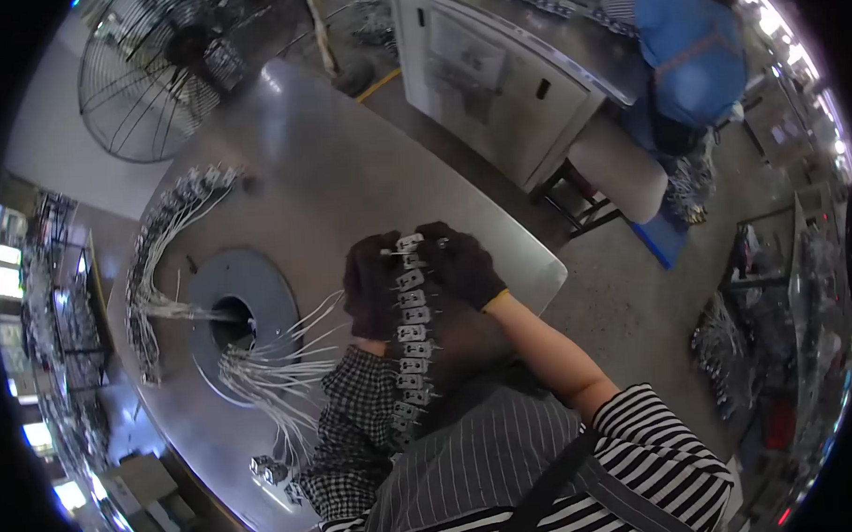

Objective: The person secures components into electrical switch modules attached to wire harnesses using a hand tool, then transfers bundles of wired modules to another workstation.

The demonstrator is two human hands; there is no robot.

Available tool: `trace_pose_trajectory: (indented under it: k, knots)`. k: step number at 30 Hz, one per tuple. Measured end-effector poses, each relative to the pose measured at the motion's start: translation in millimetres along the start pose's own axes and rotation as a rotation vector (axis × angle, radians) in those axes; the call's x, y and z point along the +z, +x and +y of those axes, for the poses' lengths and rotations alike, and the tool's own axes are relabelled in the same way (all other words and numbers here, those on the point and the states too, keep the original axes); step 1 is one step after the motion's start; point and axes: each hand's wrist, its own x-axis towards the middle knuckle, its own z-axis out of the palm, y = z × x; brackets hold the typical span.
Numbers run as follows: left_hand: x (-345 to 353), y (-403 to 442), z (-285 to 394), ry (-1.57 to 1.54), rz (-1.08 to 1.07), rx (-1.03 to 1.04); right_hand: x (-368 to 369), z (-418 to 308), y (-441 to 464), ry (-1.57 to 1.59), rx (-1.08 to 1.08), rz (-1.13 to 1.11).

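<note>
Both of my hands wear dark gloves and meet over the near part of the metal table. A long row of small silvery-white parts (412,332) with thin pins on its sides runs from my fingers down towards my apron. My left hand (370,285) is closed at the left of the row's top end. On the other side, my right hand (460,267) is curled with its fingertips against the same end piece. Exactly what each fingertip pinches is partly hidden by the gloves. Loose white wires (270,379) fan out left of my left forearm.
A grey ring (209,302) surrounds a hole in the metal table (319,157), with wires passing through. Another curved row of wired parts (144,248) lies along the table's left edge. A fan (148,88) stands behind. A person in blue (691,60) works at another bench.
</note>
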Motion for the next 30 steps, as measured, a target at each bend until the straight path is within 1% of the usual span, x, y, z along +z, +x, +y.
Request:
trace_pose_trajectory:
  k: [1, 2, 3, 4, 5, 7, 8, 10, 11, 13, 14, 16, 17, 19, 20, 22, 25, 28, 30]
  knots:
    - [2.5, 0.1, -5.4, 0.019, 0.038, -0.019, 0.9, 8.4, -2.6, 0.021, -0.011, 0.025]
    - [4.5, 0.2, -16.1, -0.258, 0.067, -0.179, -0.4, 13.3, -4.4, 0.020, -0.019, -0.012]
    - [6.3, -0.8, -23.9, -0.542, 0.092, -0.326, -4.5, 18.0, -7.1, 0.252, 0.098, -0.077]
    - [5.8, 0.5, -20.9, -0.527, 0.082, -0.288, -8.9, 20.6, -7.7, 0.480, 0.224, -0.136]
    - [5.8, 0.6, -20.3, -0.525, 0.104, -0.293, -12.4, 22.9, -6.6, 0.474, 0.225, -0.158]
    - [6.9, 0.1, -20.2, -0.532, 0.105, -0.346, -19.4, 24.5, -3.5, 0.099, -0.097, 0.087]
    - [6.3, 0.4, -20.4, -0.532, 0.119, -0.351, -22.7, 23.6, -2.2, 0.096, -0.097, 0.073]
    - [5.5, 2.4, -20.4, -0.496, 0.107, -0.373, -28.8, 19.6, 1.8, 0.050, -0.265, 0.109]
    - [5.2, 2.2, -18.6, -0.494, 0.115, -0.379, -29.8, 16.5, 1.2, 0.051, -0.263, 0.100]
    - [5.3, 2.2, -12.8, -0.547, 0.134, -0.372, -31.1, 12.8, -3.3, -0.156, -0.202, 0.073]
    - [5.2, 2.0, -12.3, -0.548, 0.139, -0.378, -30.7, 15.1, -4.4, -0.158, -0.200, 0.065]
    - [4.8, 1.7, -10.7, -0.592, 0.122, -0.378, -31.0, 19.0, -6.3, 0.000, -0.273, 0.117]
    - [4.6, 1.5, -7.9, -0.593, 0.131, -0.384, -32.4, 18.8, -7.6, -0.002, -0.271, 0.106]
    - [4.4, 1.8, -3.2, -0.773, 0.176, -0.508, -37.4, 17.2, -9.9, 0.105, -0.100, 0.075]
    - [4.8, 0.8, -5.6, -0.774, 0.184, -0.512, -41.4, 22.0, -10.0, 0.102, -0.098, 0.066]
    - [6.0, -1.7, -13.3, -0.816, 0.181, -0.488, -49.0, 30.6, -8.8, 0.246, -0.033, 0.010]
    - [7.9, -3.0, -20.6, -0.850, 0.185, -0.440, -49.1, 28.6, -6.2, 0.302, -0.002, 0.019]
    - [7.6, -2.6, -18.3, -0.844, 0.198, -0.452, -45.3, 23.1, -3.7, 0.337, 0.056, -0.011]
    - [5.9, -2.7, -18.8, -0.842, 0.192, -0.457, -45.7, 20.5, -1.2, 0.313, 0.054, -0.022]
